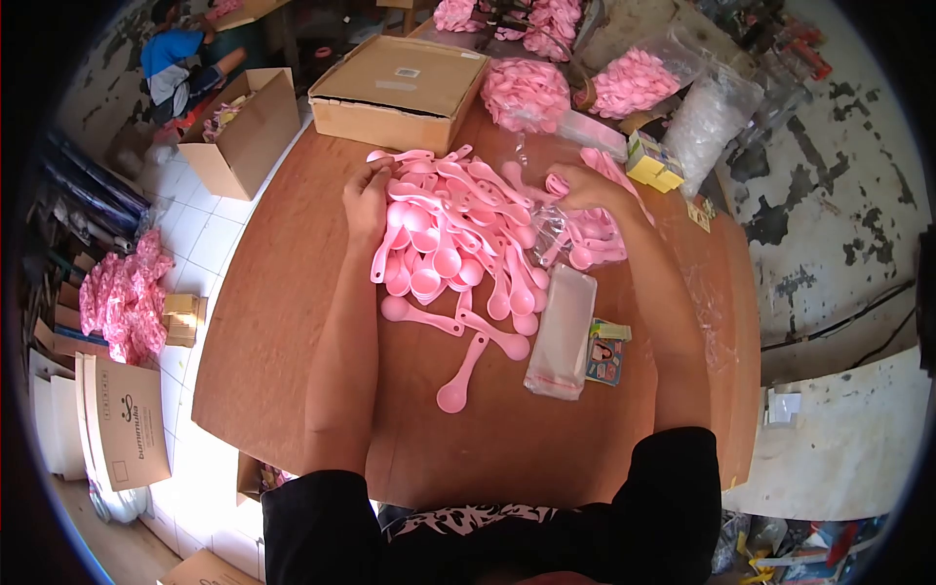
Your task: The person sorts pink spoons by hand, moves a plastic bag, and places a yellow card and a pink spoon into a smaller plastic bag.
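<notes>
A large heap of pink measuring spoons (pixel 444 219) lies on the brown table. At its far left edge is my left hand (pixel 367 200), fingers curled closed on a pink spoon (pixel 402 156). My right hand (pixel 588 188) is closed around a few pink spoons (pixel 557 184) to the right of the heap. Just below it, more spoons lie in a clear plastic bag (pixel 593 237). A stack of clear plastic sleeves (pixel 563 331) rests nearer to me, partly over colourful printed cards (pixel 606 353). One loose spoon (pixel 453 393) lies in front of the heap.
A closed cardboard box (pixel 400 93) stands at the table's far edge. Beside it are bagged pink spoons (pixel 525 95), a small yellow box (pixel 654 162) and a clear plastic bundle (pixel 719 112). Left on the floor, a person (pixel 175 63) sits behind an open carton (pixel 244 132).
</notes>
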`<state>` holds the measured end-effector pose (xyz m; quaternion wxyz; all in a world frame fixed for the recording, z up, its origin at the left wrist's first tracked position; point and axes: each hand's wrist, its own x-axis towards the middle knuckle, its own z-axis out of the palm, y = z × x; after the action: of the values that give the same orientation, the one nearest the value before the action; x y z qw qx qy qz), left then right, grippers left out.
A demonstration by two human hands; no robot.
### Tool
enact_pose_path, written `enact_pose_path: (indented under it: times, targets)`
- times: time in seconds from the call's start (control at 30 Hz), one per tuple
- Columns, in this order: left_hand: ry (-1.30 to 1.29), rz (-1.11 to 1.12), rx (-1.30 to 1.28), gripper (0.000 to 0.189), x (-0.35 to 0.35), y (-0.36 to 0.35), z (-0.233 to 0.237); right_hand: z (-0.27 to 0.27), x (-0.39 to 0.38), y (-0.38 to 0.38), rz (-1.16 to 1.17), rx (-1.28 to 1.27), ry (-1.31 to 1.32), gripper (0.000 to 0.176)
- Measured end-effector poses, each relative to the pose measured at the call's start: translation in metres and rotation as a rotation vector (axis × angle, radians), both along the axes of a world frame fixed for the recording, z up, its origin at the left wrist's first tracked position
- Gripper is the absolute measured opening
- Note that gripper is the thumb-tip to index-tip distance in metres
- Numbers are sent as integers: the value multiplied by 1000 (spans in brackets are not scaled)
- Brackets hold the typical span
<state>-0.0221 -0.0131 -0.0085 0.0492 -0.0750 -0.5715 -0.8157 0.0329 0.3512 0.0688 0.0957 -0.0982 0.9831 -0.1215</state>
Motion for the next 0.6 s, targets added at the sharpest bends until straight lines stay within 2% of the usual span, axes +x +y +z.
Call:
enact_pose_path:
  times: [0.2, 0.33, 0.4, 0.43, 0.5, 0.53, 0.6]
  targets:
    - [10, -4, 20, 26, 1, 0, 1, -6, -7, 9, 79, -48, 10, 40]
    - [13, -3, 13, 26, -1, 1, -1, -5, -2, 8, 6, -132, 36, 34]
    - [16, 3, 12, 26, -1, 0, -1, -5, -2, 7, 34, -204, 291, 32]
    - [14, -3, 17, 26, 0, 0, 0, 6, 2, -2, 39, -202, 292, 32]
    - [12, -7, 22, 26, 1, 0, 0, 29, 11, -12, -247, -432, 248, 30]
    - [15, -1, 25, 26, 1, 1, 0, 30, 6, -8, -245, -431, 248, 30]
    - [17, 6, 27, 26, 1, 1, 1, 35, -8, 2, -279, -731, 490, 29]
